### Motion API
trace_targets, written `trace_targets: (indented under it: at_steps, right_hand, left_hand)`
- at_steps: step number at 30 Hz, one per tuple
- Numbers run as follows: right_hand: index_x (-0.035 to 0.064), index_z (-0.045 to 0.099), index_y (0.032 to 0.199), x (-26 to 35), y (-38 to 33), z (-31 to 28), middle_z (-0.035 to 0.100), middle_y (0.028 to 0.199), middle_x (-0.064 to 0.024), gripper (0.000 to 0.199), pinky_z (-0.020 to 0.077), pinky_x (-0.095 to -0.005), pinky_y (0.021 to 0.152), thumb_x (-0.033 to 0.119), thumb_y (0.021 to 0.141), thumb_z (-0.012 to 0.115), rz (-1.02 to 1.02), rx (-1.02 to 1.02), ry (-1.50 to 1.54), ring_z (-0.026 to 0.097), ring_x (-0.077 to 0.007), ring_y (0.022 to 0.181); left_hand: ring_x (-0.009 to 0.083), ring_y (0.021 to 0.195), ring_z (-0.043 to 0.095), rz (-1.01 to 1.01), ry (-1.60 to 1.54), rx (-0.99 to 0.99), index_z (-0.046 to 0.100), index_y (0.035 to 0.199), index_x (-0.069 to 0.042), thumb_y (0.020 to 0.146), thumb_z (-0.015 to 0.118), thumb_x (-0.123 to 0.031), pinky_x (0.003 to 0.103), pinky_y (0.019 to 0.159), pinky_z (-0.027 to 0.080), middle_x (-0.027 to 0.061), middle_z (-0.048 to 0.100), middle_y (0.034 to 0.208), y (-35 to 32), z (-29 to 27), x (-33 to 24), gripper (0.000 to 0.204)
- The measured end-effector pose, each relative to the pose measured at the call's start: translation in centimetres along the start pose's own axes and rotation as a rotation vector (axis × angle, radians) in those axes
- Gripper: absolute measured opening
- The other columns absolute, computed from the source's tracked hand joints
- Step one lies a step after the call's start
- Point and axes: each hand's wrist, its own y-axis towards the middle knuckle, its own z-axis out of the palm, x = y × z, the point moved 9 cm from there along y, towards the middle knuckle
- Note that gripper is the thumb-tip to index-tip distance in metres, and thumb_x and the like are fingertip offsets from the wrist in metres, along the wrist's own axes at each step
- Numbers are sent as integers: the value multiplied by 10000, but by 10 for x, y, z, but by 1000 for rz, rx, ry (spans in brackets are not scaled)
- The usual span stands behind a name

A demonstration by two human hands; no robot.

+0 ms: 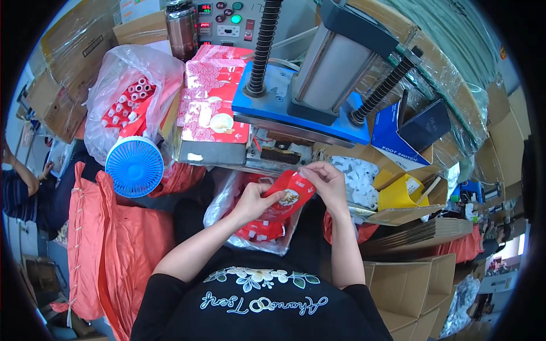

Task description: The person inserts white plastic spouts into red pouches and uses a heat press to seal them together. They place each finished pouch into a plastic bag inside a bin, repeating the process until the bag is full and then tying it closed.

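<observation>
A red printed pouch (291,195) with a pale round picture is stretched between my hands. My left hand (253,203) pinches its near left side, thumb on top. My right hand (327,183) is closed on its upper right corner, fingertips together; a small whitish bit shows there, too small to name. Below the pouch, on my lap, a clear plastic bag (216,206) holds more red pouches with white spouts. Just beyond my hands lies the metal fixture (280,152) of a press (301,108) with a blue plate.
White plastic spouts (355,179) fill a cardboard tray at the right, beside a yellow box (402,194). Flat red pouches (213,102) lie left of the press. A blue fan (135,166) stands before a bag of spouted pouches (128,85). A red sack (122,238) sits at the left.
</observation>
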Motion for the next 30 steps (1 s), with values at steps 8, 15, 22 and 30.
trace_targets:
  at_steps: [8, 15, 22, 30]
  right_hand:
    - [2, 638, 1081, -24, 3, 9, 717, 1009, -71, 174, 514, -223, 794, 55, 918, 667, 16, -38, 20, 657, -97, 912]
    - [-2, 605, 1174, -18, 9, 4, 709, 1060, -98, 259, 515, -241, 852, 58, 927, 654, 64, 5, 20, 658, -116, 964]
    - [-8, 604, 1179, -30, 7, 6, 711, 1079, -118, 261, 515, -254, 877, 62, 932, 648, 84, 7, 158, 668, -140, 978]
    - [6, 650, 1161, 3, 7, -48, 713, 1028, -90, 314, 503, -291, 798, 176, 900, 691, -169, -310, -500, 654, -161, 872]
  left_hand:
    - [133, 786, 686, -125, -175, -5, 728, 1015, 45, 887, 730, -240, 272, 723, 542, 116, 737, 886, 0, -6, 25, 312]
    - [135, 791, 690, -142, -193, 0, 719, 1030, 50, 883, 738, -240, 270, 729, 546, 116, 735, 901, 4, -1, 14, 326]
    - [148, 800, 702, -191, -244, 12, 716, 1037, 45, 881, 742, -242, 268, 729, 552, 124, 736, 920, -3, 0, 24, 328]
    - [189, 792, 722, -299, -370, -124, 673, 1066, 57, 908, 706, -193, 289, 716, 569, 162, 725, 967, 10, -9, 4, 298]
